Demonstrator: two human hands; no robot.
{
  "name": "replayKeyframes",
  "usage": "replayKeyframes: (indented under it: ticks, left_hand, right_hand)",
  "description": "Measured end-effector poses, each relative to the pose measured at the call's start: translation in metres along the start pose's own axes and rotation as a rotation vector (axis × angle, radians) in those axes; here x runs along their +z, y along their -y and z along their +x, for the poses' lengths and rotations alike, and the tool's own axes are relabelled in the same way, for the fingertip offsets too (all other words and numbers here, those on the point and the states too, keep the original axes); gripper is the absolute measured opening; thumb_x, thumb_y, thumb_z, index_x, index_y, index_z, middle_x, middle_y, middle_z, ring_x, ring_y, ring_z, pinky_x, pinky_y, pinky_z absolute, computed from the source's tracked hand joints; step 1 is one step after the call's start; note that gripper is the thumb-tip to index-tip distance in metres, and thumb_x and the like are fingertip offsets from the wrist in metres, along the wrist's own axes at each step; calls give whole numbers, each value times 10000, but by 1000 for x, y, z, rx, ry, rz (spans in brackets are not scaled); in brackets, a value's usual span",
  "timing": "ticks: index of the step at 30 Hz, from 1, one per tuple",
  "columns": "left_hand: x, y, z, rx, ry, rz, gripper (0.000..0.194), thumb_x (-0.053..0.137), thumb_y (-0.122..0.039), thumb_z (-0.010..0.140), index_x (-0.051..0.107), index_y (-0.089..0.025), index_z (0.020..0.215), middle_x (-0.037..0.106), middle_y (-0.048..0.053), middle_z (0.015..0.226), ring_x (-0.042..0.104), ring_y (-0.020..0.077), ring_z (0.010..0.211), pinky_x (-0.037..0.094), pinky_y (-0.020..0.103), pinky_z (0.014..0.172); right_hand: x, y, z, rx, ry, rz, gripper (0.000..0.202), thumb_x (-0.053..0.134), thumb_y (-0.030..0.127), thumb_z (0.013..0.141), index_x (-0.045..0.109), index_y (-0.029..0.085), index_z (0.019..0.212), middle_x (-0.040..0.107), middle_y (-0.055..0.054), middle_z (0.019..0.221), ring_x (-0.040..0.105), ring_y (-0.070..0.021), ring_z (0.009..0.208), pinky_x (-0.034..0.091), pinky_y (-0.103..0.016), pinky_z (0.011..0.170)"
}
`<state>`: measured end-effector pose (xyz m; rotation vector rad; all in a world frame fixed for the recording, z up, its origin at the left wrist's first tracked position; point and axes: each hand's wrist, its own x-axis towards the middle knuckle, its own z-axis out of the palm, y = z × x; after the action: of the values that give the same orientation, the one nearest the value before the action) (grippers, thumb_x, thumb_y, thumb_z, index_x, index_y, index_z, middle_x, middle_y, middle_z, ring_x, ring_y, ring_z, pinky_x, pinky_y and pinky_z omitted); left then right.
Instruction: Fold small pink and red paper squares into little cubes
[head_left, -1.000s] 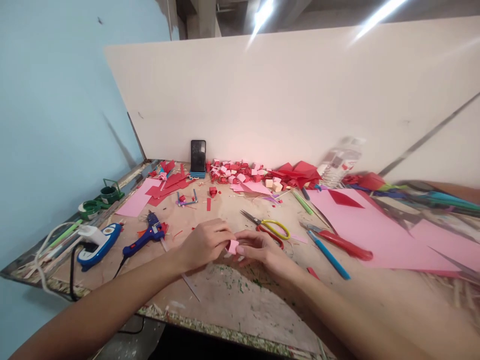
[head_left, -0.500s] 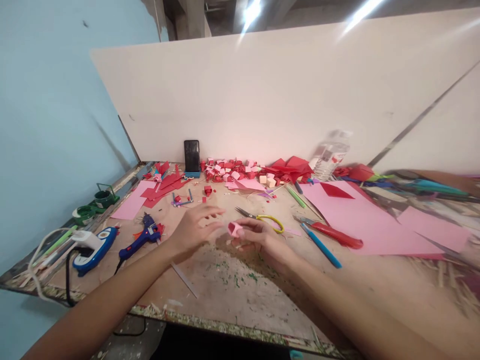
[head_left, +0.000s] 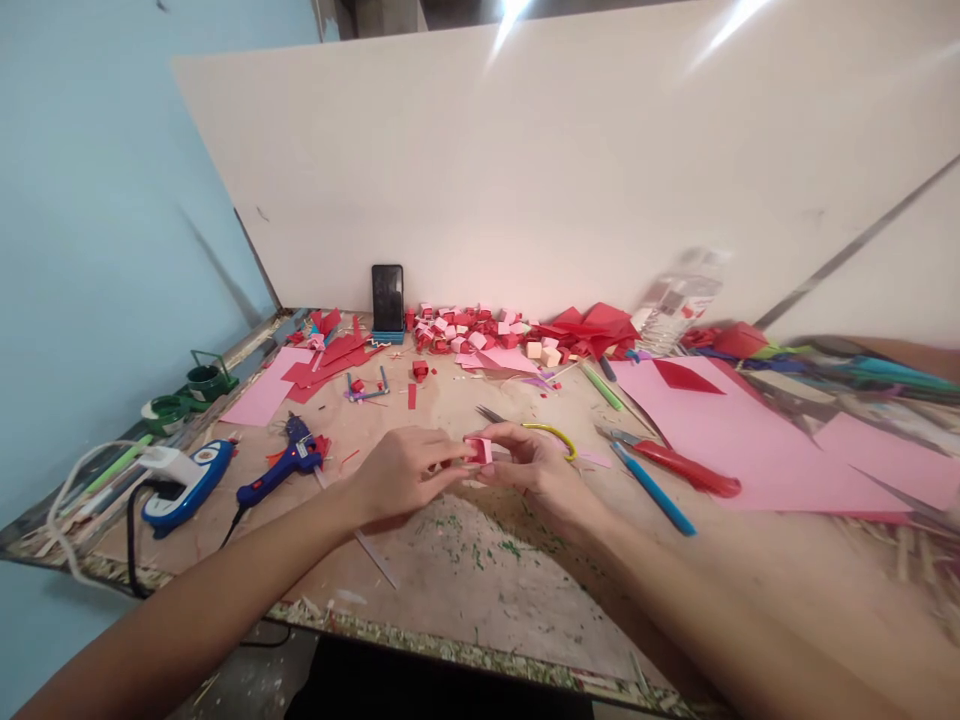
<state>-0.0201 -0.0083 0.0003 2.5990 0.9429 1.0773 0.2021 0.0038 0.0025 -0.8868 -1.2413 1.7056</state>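
Note:
A small pink folded paper piece [head_left: 480, 451] is held between both hands, above the middle of the table. My left hand [head_left: 409, 470] pinches its left side with thumb and fingers. On its right side, my right hand [head_left: 536, 468] grips it with thumb and index finger. Scissors with yellow handles [head_left: 555, 432] lie just behind my right hand and are partly hidden by it. Green specks [head_left: 487, 540] are scattered on the wood below the hands.
A blue glue gun [head_left: 277, 470] lies at left, near a power strip [head_left: 187, 490]. Small paper cubes [head_left: 465, 332] and a phone [head_left: 387, 298] stand at the back. A red cutter [head_left: 686, 467], blue pen [head_left: 652, 490] and pink sheets [head_left: 780, 460] lie at right.
My left hand has moved right and closed on the pink piece, which only my right hand held before. The view has tilted slightly downward.

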Motion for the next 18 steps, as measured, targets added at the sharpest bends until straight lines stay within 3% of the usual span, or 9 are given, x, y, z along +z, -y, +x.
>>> replayKeyframes:
  ticks: [5,8,11,18]
  left_hand:
    - [-1,6,-1,156,119,209,217,537,-307,1024,716,-183,1036,759,52,982,696,187,872,486,301,763]
    - [-2,8,0,212,145,274,265,478,-306,1051,700,-177,982,746,40,925,691,178,847,480,300,750]
    - [1,10,-1,264,161,344,273,476,-311,1053,684,-167,951,731,37,875,682,187,819,470,315,734]
    - [5,12,-3,223,185,362,273,523,-365,1034,686,-162,950,738,42,884,686,196,795,465,319,696]
  right_hand:
    - [9,7,-5,84,84,4,445,915,176,632,754,197,1046,779,-62,961,717,-216,838,540,-361,785]
    - [12,7,-7,121,43,-24,439,913,262,675,769,195,1085,766,-87,1069,721,-230,896,563,-366,789]
    - [14,4,-7,141,-15,-34,352,897,324,711,790,195,1021,765,-80,1046,722,-218,884,581,-347,784]
    - [14,-3,-6,161,-40,48,331,903,268,697,790,175,994,757,-67,977,736,-195,819,611,-304,734]
